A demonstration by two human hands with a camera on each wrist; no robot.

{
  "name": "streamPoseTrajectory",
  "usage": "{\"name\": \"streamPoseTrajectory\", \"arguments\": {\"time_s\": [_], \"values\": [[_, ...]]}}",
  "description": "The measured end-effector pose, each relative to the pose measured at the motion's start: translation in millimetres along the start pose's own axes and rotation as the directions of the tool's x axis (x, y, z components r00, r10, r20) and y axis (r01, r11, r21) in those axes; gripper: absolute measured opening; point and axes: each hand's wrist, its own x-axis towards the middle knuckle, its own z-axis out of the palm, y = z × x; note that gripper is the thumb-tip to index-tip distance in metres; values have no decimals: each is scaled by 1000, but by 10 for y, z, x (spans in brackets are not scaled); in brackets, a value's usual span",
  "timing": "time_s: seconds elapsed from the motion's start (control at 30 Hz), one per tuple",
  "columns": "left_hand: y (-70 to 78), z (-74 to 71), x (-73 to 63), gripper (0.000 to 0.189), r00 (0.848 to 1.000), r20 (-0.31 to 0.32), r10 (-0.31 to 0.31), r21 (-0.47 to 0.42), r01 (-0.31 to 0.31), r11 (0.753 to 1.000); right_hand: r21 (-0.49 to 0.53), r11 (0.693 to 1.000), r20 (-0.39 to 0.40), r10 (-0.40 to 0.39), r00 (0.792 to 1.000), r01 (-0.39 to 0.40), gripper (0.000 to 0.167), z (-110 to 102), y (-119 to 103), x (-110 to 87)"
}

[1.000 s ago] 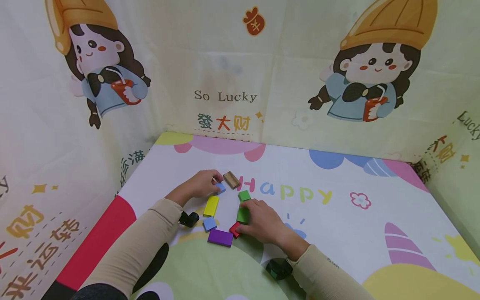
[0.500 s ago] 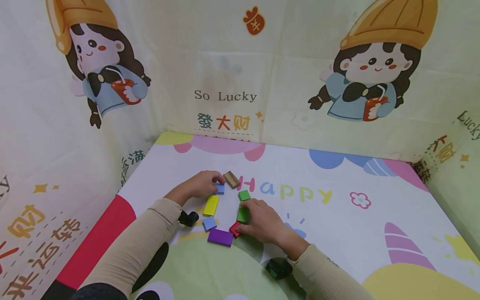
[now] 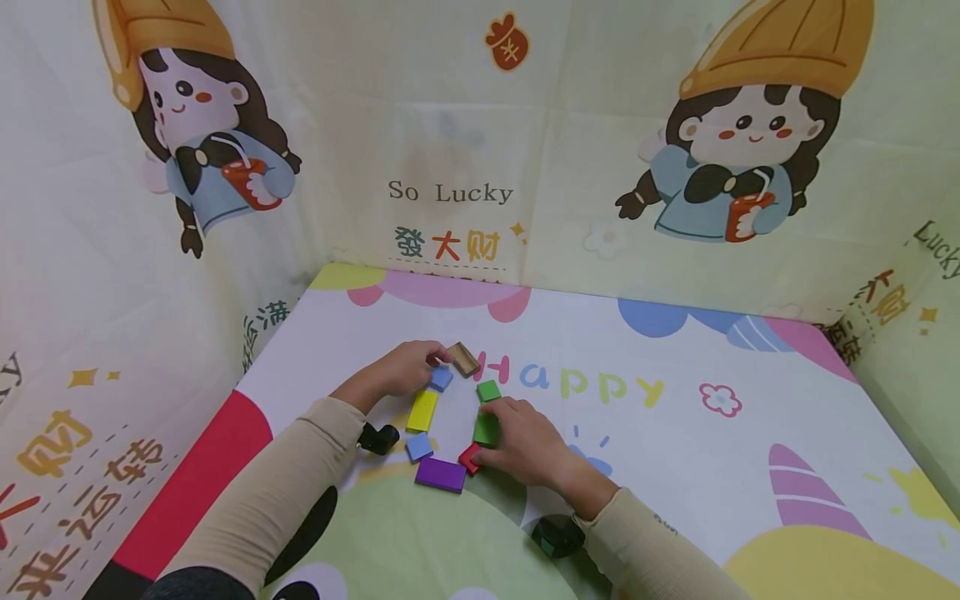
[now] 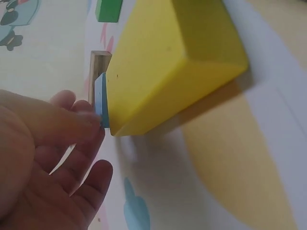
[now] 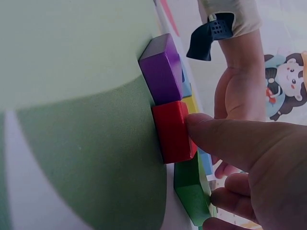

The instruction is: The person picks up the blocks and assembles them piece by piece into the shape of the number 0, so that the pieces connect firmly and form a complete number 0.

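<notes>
My left hand [image 3: 405,367] is at the far left of a ring of blocks, pinching a small blue block [image 3: 441,379] at its end. Thumb and forefinger come right up to that block [image 4: 100,100] in the left wrist view. Just beyond the fingertips lies a brown wooden block [image 3: 465,359]. On the ring's right side, my right hand [image 3: 528,442] has its thumb against a red block [image 5: 173,132], while its other fingers reach the side of a longer green block [image 3: 487,431]. The palm partly covers that green block from the head camera.
A yellow block [image 3: 422,412], a second blue block [image 3: 419,447] and a purple block [image 3: 441,476] continue the ring. A small green block [image 3: 489,392] sits beyond the longer one. Printed cloth walls [image 3: 570,167] stand around the patterned table [image 3: 637,467].
The far blue block has turned under my left fingers, first straightening, then slanting again. My left fingertips have shifted slightly toward the wooden block. My right hand stays where it was.
</notes>
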Motion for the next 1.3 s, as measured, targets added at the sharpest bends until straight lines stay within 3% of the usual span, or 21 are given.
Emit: {"name": "streamPoseTrajectory", "arguments": {"time_s": [0.3,0.43,0.7,0.97,1.3], "values": [[-25,53,31,33,997,-66,-42,-10,41,999,1,1000,6,5,1000,-5,61,12,-8,-3],[-28,64,38,31,996,-59,-60,-12,60,998,5,1000,12,11,1000,-11,62,10,-12,-3],[-24,61,19,28,998,-50,-27,-2,27,1000,7,1000,8,4,1000,-4,61,6,-13,-3],[-25,48,-1,28,998,-24,-49,-12,49,999,0,1000,11,4,1000,-4,62,9,-6,1],[-30,35,-13,27,999,-27,-26,-2,26,1000,4,1000,13,9,1000,-9,61,-16,-7,-2]]}}
